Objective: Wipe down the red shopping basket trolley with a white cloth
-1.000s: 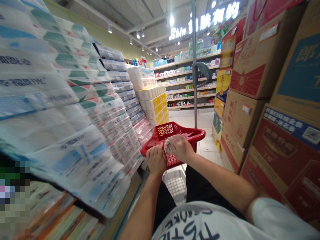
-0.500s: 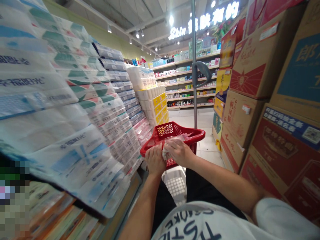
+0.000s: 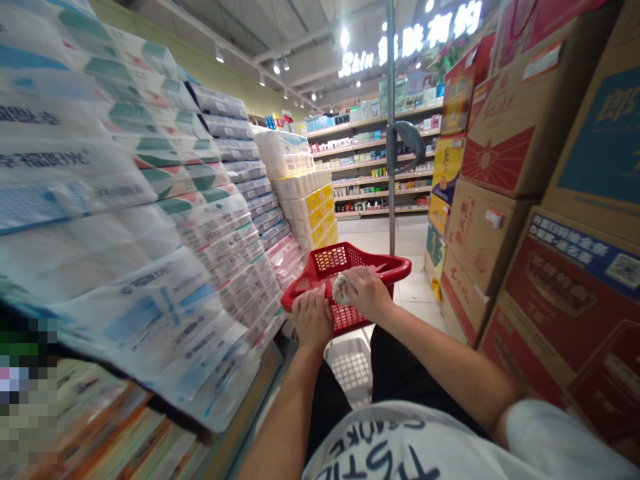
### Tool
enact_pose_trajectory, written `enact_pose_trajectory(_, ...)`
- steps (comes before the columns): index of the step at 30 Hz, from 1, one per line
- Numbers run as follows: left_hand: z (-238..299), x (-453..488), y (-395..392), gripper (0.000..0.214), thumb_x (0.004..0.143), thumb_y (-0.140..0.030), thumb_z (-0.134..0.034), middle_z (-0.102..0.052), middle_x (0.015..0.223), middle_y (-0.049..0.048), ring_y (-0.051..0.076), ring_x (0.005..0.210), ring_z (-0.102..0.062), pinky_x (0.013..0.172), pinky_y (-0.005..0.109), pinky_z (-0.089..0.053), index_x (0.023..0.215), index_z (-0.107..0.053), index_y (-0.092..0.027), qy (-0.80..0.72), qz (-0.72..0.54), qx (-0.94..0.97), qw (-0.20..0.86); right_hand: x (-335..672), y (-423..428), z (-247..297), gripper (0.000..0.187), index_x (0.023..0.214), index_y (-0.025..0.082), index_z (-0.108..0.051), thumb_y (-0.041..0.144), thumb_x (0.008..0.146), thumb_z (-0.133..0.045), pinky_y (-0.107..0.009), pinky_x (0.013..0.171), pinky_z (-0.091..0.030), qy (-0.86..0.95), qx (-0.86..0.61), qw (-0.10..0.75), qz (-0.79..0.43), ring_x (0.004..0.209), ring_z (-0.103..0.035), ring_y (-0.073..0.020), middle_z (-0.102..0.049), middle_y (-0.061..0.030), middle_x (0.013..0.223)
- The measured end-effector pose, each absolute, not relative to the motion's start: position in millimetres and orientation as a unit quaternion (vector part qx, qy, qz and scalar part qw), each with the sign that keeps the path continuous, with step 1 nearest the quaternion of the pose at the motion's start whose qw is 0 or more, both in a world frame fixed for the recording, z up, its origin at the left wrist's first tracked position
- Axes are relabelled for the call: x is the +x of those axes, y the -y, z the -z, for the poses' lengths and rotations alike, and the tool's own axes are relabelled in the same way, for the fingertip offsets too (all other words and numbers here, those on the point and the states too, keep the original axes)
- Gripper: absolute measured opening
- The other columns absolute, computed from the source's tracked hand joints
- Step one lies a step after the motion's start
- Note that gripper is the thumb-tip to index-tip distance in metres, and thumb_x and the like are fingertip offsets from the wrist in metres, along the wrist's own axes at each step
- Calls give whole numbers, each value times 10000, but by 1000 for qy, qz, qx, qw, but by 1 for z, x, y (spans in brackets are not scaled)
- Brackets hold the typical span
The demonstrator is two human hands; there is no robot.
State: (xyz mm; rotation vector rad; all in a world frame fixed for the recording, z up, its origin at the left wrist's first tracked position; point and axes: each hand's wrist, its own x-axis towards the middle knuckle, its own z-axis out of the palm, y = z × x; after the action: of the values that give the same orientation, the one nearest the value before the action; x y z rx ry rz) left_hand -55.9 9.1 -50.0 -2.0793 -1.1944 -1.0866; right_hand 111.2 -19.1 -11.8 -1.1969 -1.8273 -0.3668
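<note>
In front of me stands a red plastic shopping cart (image 3: 320, 263) with a basket of perforated walls. My left hand (image 3: 313, 317) is wrapped round the left part of its red handle bar (image 3: 329, 291). My right hand (image 3: 367, 293) is closed on a crumpled whitish cloth (image 3: 342, 289), pressed against the handle to the right of my left hand. The fingers cover part of the cloth and of the handle. A pinkish piece (image 3: 379, 268) shows behind my right hand; what it is I cannot make out.
Stacked white paper packs (image 3: 130, 287) lean close on the left. Piled cardboard cartons (image 3: 493, 157) line the right side. A grey metal pole with a looped handle (image 3: 391, 193) rises beyond the cart. Product shelves (image 3: 370, 160) stand at the back, past a pale tiled floor (image 3: 365, 233).
My right hand has slid with the cloth a little to the right along the handle, away from my left hand. My left hand and the cart have hardly moved.
</note>
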Motion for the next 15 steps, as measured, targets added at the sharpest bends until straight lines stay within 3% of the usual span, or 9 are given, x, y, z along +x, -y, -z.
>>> enact_pose_trajectory(7,50,-58,-7,421,882,-285,-449,-623,1150,127,277,1106,-500,1006,427,-284,1273,-523,-147,441,383,-774,244,104,25,13,268,1134,215,-590,176,888,-490,-409,994,-384,803,-393,416,166,1115,-491,-236,-605,-79,1133)
enact_pose_trajectory(12,50,-56,-8,399,903,-252,-407,-631,1142,117,261,1094,-509,1009,421,-286,1270,-525,-147,444,393,-764,255,108,21,11,243,1098,186,-597,170,888,-475,-424,942,-409,729,-493,457,131,997,-536,-237,-629,-90,1023)
enact_pose_trajectory(15,50,-58,-8,415,885,-276,-442,-626,1148,130,275,1103,-503,1005,432,-290,1268,-527,-138,442,388,-769,251,102,25,13,261,1119,194,-592,169,885,-479,-425,979,-388,764,-449,439,149,1072,-508,-243,-609,-94,1096)
